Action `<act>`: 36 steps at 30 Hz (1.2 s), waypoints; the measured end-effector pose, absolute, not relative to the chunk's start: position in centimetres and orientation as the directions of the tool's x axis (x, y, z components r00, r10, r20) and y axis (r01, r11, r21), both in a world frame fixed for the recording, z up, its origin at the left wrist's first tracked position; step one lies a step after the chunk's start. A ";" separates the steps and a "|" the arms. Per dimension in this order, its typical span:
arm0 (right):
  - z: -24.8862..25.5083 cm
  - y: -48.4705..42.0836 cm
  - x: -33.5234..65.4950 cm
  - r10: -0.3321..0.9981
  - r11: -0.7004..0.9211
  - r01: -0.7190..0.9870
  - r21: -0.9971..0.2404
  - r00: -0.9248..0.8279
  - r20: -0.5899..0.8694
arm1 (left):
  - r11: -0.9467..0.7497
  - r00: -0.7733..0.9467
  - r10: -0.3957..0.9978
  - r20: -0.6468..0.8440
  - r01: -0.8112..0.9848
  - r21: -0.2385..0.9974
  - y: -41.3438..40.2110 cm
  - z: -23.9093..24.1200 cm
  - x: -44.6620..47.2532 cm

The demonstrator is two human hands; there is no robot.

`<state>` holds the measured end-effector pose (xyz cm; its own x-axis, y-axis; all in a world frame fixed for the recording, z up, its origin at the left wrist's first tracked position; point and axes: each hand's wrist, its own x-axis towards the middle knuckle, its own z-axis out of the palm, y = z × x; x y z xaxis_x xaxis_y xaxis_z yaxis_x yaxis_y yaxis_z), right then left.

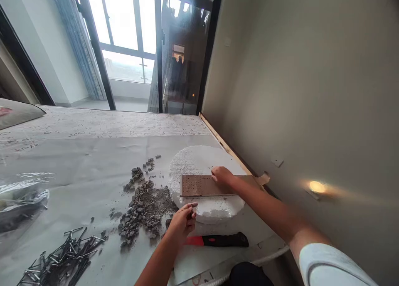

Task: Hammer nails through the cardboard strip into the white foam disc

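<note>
Left hand (182, 223) curled, contents I can't make out; right hand (222, 176) bunched over brown board (195, 186), grip hidden | board flat on white disc (193, 159), cushioned, I'd guess | red-black handle (225, 240) nearby, presumably for reach

Left forearm (162, 255) comes in from bottom centre, angled up and right; left hand (182, 220) is partly curled, index finger extended to the right, can't tell if the grip is closed. Right arm (268, 205) reaches in from lower right, forearm bare, right hand (222, 175) farther forward, knuckles up, fingers bent down, fingertips mostly hidden. Hands near each other, not touching.
</note>
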<state>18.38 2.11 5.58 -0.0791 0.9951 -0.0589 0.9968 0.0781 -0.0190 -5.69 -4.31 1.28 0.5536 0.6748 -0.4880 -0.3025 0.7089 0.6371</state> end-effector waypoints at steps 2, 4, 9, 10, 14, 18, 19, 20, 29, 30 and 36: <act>5.7 2.0 18.2 0.997 0.059 0.996 -0.067 -0.061 -0.040 | 0.713 0.535 0.678 -0.503 -0.315 0.626 -4.2 1.4 -5.7; 6.0 1.9 18.2 1.000 0.021 0.992 -0.123 -0.023 -0.015 | 0.727 0.524 0.671 -0.524 -0.328 0.603 -4.1 1.5 -5.7; 7.8 0.8 17.1 1.000 0.026 0.953 -0.303 -0.024 0.012 | 0.703 0.481 0.706 -0.520 -0.392 0.594 -4.0 1.4 -5.5; 8.1 0.3 16.3 0.997 0.068 0.936 -0.345 -0.072 0.001 | 0.689 0.471 0.720 -0.509 -0.403 0.602 -4.1 1.5 -5.5; 7.8 -2.5 11.5 0.904 0.347 0.763 -0.546 -0.426 -0.021 | 0.658 0.497 0.746 -0.444 -0.445 0.607 -4.7 2.0 -5.3; 6.3 -4.7 8.0 0.819 0.522 0.722 -0.454 -0.573 0.030 | 0.669 0.534 0.733 -0.422 -0.448 0.593 -4.9 2.0 -5.4; 6.1 -4.9 7.9 0.815 0.536 0.723 -0.436 -0.578 0.044 | 0.678 0.534 0.725 -0.435 -0.438 0.590 -4.8 1.9 -5.4; 6.1 -4.7 8.0 0.813 0.544 0.720 -0.431 -0.579 0.060 | 0.688 0.536 0.715 -0.448 -0.428 0.585 -4.7 1.8 -5.4; 6.6 1.0 16.0 0.995 0.086 0.993 -0.077 -0.082 0.050 | 0.718 0.452 0.696 -0.558 -0.422 0.553 -4.4 2.4 -5.6; 6.2 1.3 16.5 0.996 0.084 0.995 -0.059 -0.083 0.022 | 0.714 0.446 0.700 -0.558 -0.426 0.555 -4.4 2.3 -5.5; 4.3 1.6 17.9 0.997 0.033 0.997 0.069 -0.028 -0.068 | 0.703 0.446 0.711 -0.543 -0.428 0.568 -4.4 1.9 -5.5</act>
